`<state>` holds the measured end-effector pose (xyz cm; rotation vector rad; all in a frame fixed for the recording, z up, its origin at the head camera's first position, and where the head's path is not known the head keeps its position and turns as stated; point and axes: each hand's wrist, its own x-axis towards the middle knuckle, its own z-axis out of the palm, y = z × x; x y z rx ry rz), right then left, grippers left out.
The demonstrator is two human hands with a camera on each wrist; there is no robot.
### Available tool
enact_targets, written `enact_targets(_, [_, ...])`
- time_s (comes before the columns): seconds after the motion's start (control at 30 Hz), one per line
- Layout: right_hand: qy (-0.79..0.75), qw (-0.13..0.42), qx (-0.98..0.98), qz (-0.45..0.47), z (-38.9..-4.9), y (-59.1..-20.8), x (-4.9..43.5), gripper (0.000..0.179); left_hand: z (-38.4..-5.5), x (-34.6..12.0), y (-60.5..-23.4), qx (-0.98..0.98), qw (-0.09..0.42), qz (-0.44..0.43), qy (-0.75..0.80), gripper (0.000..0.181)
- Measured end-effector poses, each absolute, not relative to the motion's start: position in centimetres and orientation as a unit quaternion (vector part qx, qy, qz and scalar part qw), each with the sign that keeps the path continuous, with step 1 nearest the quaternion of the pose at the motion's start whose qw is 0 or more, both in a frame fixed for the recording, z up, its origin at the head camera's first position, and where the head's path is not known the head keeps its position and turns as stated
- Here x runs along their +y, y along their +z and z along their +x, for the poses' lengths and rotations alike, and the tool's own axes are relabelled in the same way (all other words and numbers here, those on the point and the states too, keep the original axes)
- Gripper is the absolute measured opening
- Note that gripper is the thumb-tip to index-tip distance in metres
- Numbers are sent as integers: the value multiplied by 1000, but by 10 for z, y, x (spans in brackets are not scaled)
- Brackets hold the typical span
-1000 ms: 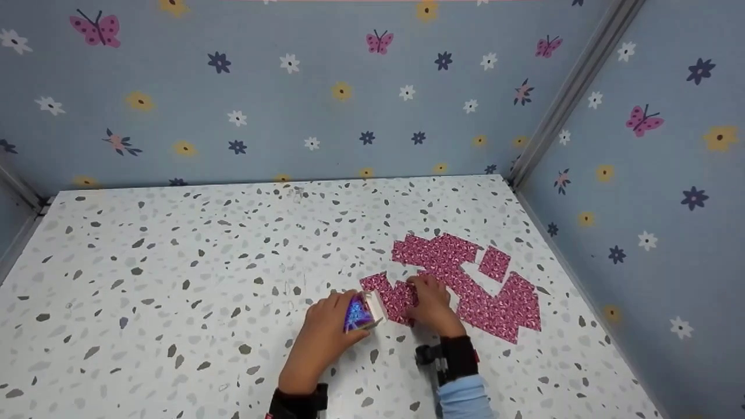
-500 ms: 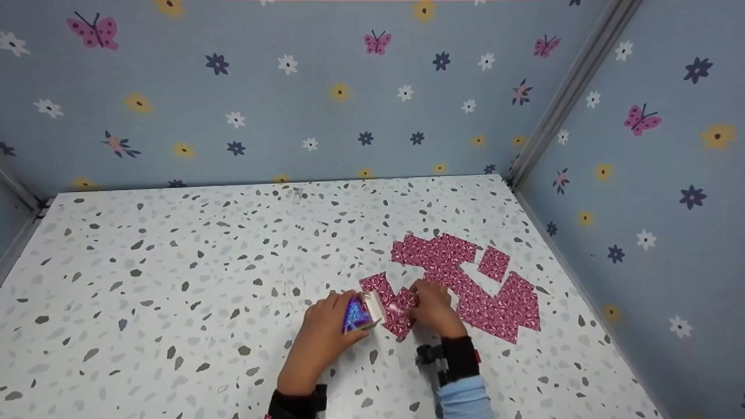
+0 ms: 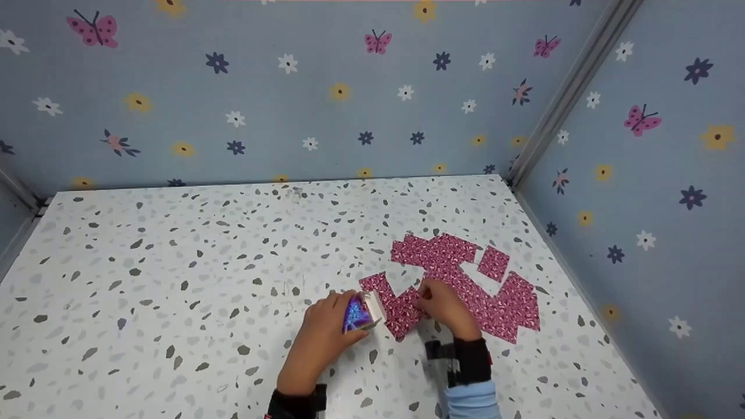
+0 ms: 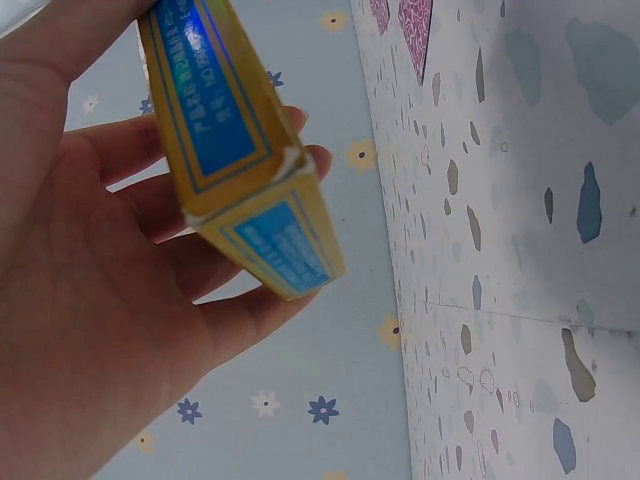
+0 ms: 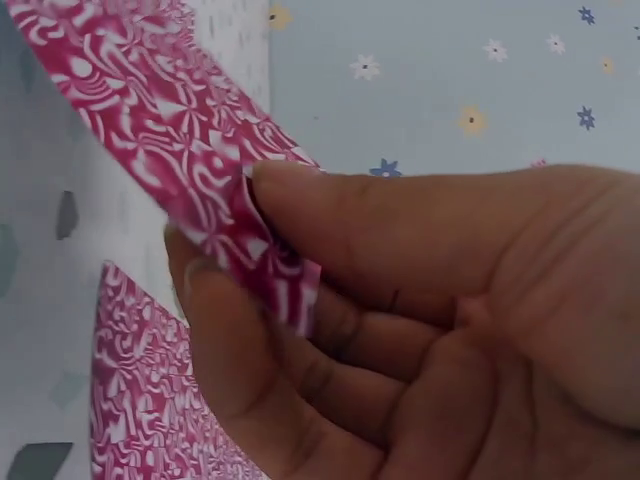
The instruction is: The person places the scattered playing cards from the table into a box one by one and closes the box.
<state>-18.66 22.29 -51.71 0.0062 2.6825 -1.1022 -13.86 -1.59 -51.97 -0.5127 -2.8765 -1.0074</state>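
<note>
My left hand (image 3: 320, 331) grips a small card box (image 3: 357, 314) between thumb and fingers. The box has a shiny blue-purple face, and its white flap end stands open toward the right. Close up in the left wrist view, gold sides with blue printed panels show on the box (image 4: 240, 150). My right hand (image 3: 445, 305) pinches the corner of a pink-and-white patterned playing card (image 5: 170, 140) between thumb and index finger. In the head view that playing card (image 3: 404, 317) overlaps another pink card (image 3: 377, 284) beside the box's open end.
Several more pink-backed playing cards (image 3: 492, 305) lie spread and overlapping on the speckled white table (image 3: 174, 291), right of and beyond my right hand. One single card (image 3: 494, 263) lies slightly apart. Blue flowered panels (image 3: 326, 116) enclose the table at the back and sides.
The right hand has moved slightly right, and the pinched card has turned, its lower corner now nearer to me. The left hand and box have stayed in place.
</note>
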Motion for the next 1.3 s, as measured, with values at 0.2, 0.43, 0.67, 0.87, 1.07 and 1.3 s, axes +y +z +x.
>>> enact_targets(0.2, [-407,115,906,-19,-185,-513,228,32,-138,-16,-520,-930,27,-165,-328,68])
enact_targets(0.43, [-450,103,887,-21,-181,-501,229,37,-139,-16,-519,-931,18,-162,-328,69])
enact_targets(0.67, [-492,47,869,-15,-179,-490,225,28,-139,-17,-520,-929,26,-165,-329,69])
enact_targets(0.87, [-498,-29,866,-34,-176,-481,221,23,-139,-17,-521,-929,31,-166,-329,68])
enact_targets(1.07, [-575,-20,817,-21,-172,-474,219,23,-139,-16,-522,-930,38,-169,-324,69])
enact_targets(1.3, [-620,22,784,-12,-170,-469,218,24,-139,-16,-524,-929,39,-172,-325,70])
